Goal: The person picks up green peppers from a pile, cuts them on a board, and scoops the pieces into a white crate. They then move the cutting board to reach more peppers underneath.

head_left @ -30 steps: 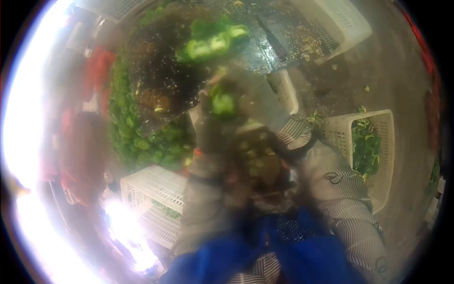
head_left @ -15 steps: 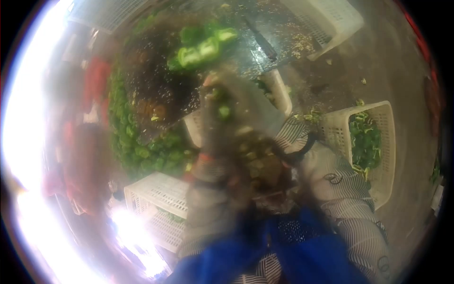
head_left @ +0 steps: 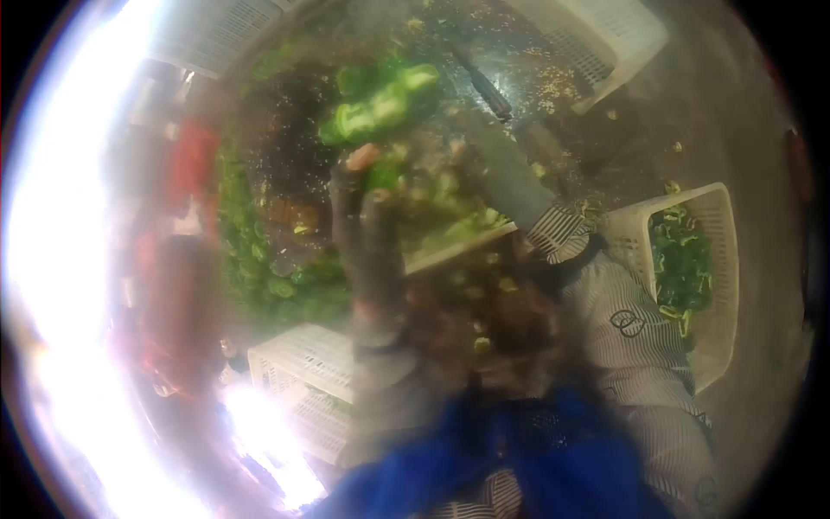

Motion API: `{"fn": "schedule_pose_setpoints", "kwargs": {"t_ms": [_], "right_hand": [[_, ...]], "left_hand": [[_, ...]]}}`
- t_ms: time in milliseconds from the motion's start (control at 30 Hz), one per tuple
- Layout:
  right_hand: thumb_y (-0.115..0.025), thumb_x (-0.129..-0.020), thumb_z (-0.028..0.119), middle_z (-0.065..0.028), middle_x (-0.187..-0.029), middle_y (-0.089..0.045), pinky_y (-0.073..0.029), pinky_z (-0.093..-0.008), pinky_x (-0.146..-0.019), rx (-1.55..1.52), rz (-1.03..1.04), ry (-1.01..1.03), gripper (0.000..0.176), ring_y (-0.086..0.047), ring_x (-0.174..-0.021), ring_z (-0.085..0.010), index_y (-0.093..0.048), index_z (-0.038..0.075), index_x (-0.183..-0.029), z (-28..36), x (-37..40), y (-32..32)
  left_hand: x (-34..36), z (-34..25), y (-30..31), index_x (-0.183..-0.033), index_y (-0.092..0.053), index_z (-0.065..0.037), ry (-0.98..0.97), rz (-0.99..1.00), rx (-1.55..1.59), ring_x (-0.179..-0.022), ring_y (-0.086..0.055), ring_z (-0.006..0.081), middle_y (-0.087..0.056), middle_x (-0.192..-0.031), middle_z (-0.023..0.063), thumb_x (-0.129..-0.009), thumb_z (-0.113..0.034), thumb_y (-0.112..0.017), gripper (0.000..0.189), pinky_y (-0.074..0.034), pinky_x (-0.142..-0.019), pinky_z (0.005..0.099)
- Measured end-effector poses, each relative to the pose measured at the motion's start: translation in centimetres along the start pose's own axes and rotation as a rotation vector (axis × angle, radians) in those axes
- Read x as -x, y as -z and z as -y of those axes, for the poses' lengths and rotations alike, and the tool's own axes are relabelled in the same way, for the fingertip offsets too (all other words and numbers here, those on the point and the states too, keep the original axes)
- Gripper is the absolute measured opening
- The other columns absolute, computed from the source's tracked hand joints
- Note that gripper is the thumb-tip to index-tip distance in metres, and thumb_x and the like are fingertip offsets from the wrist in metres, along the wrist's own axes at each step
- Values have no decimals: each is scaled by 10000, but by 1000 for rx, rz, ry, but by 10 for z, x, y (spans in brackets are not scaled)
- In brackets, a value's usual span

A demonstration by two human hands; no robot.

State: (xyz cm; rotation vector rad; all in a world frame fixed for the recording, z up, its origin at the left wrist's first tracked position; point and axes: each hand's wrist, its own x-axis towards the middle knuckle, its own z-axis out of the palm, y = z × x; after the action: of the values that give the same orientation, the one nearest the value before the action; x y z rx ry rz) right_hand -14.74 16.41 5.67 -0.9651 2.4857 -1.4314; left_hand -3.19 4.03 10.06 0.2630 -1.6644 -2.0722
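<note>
My left hand (head_left: 359, 208), in a dark glove with bare fingertips, is raised at the centre beside a blurred green piece of vegetable; whether it grips the piece is unclear. My right hand (head_left: 493, 151) reaches forward from a striped sleeve, its fingers smeared by motion. Just beyond my left hand lie bright green peppers (head_left: 380, 108), some pale inside. Between my arms is a pale crate (head_left: 462, 246) with green pieces near its rim. A dark-handled tool (head_left: 488, 91) rests on the wet surface farther ahead.
On the right stands a white crate (head_left: 724, 259) of cut green pieces (head_left: 681, 259). Another crate (head_left: 303, 359) is at lower left, with more at the top corners. A green heap (head_left: 290, 290) lies left of centre. A blurred person in red (head_left: 192, 164) is at far left.
My left hand has moved a little left and forward, apart from my right hand. My right hand has reached forward over the crate. The whole view has shifted slightly.
</note>
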Motion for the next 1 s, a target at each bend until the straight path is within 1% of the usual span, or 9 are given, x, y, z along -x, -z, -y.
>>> {"fn": "schedule_pose_setpoints", "kwargs": {"t_ms": [100, 167, 300, 333, 433, 467, 600, 800, 1000], "right_hand": [[-552, -860, 35, -177, -986, -682, -565, -444, -716, 386, -48, 202, 342, -681, -852, -338, -600, 10, -1198, 3, 15, -15], [-644, -850, 96, -210, -1262, -578, -483, -421, -1034, 455, 407, 139, 552, -506, -1272, -385, -485, 48, -1377, 5, 20, -13], [-581, -883, 143, -118, -935, -702, -527, -405, -758, 702, 293, -89, 196, -684, -877, -259, -696, 46, -1010, 9, 16, 5], [-588, -878, 164, -107, -864, -705, -528, -410, -770, 1148, 293, 267, 180, -691, -853, -243, -701, 64, -975, 45, 27, 15], [-585, -885, 172, -103, -839, -705, -533, -441, -756, 495, 95, 8, 150, -694, -804, -255, -693, 80, -932, 20, 48, -15], [-588, -896, 197, -110, -905, -714, -536, -442, -809, 543, 440, 16, 189, -698, -875, -267, -698, 64, -974, 17, 29, -3], [-625, -877, 220, -139, -930, -707, -537, -453, -838, 518, 336, 141, 233, -694, -907, -297, -686, 64, -1038, 50, 35, -4], [-636, -889, 202, -199, -1008, -703, -547, -443, -840, 432, 380, 79, 314, -692, -952, -331, -628, 67, -1172, 25, 30, -6], [-598, -916, 173, -198, -1126, -684, -509, -483, -936, 372, 363, -108, 277, -654, -1081, -363, -619, 59, -1167, -19, 24, 21]], "left_hand": [[-12, 45, 9, -1237, -618, -100, -508, 4, -1142, -1030, -613, 297, -623, -1187, 121, -897, -136, -611, 342, -545, -872, 414], [-13, 73, 16, -1222, -627, -94, -542, 73, -1335, -1056, -612, 291, -632, -1172, 114, -846, -91, -631, 376, -519, -913, 395], [-3, 26, -11, -1251, -596, -104, -538, -2, -1260, -1062, -645, 271, -641, -1194, 104, -856, -77, -604, 396, -537, -888, 361], [1, 21, -12, -1261, -586, -108, -493, 6, -1240, -1064, -650, 268, -641, -1198, 99, -865, -71, -588, 398, -548, -870, 362], [7, 8, -15, -1257, -587, -114, -388, 99, -1533, -971, -682, 254, -650, -1192, 65, -876, -50, -570, 387, -581, -791, 367], [11, 2, -16, -1257, -587, -114, -384, 91, -1546, -971, -682, 254, -650, -1192, 65, -876, -50, -570, 386, -581, -791, 367], [22, -26, -5, -1184, -631, -107, -321, -107, -794, -1132, -609, 220, -615, -1248, 66, -882, -85, -574, 308, -563, -868, 351], [81, -93, 138, -1180, -658, -105, -763, -68, -2408, -1260, -510, 329, -554, -1368, 139, -850, -197, -645, 342, -434, -1046, 422], [263, -167, 282, -1236, -638, -97, 234, -706, -1855, -1295, -482, 349, -540, -1394, 155, -869, -264, -659, 404, -412, -1069, 437]]}}
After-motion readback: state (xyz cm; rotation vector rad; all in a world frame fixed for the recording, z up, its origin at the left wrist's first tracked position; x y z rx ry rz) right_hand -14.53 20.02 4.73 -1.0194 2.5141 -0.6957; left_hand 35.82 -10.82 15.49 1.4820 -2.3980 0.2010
